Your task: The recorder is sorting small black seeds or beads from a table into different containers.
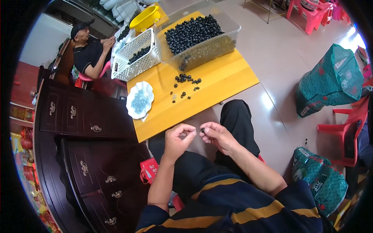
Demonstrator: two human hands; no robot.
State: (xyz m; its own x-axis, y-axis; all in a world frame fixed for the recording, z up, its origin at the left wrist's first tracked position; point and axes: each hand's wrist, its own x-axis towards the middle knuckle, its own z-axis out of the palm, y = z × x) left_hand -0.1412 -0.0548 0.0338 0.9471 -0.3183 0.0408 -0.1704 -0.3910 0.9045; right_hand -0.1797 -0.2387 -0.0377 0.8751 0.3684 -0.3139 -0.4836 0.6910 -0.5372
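Over my lap, just off the near edge of the yellow wooden table (221,77), my two hands face each other, fingertips close but apart. My right hand (220,138) pinches a small round black piece (202,130), which looks like a bead or cap. The thumb and forefinger of my left hand (178,141) are pressed together; whatever is between them is too small to name. Several loose black pieces (184,79) are scattered on the table in front of my hands. Left of them, a white scalloped dish (149,88) holds many tiny pale blue-silver pieces (140,101).
A clear plastic bin (232,33) full of black pieces stands at the table's back. Beside it are a white perforated basket (120,69) and a yellow basin (145,18). A person (91,52) sits far left, behind a dark cabinet (101,155). Green bags (330,81) stand right.
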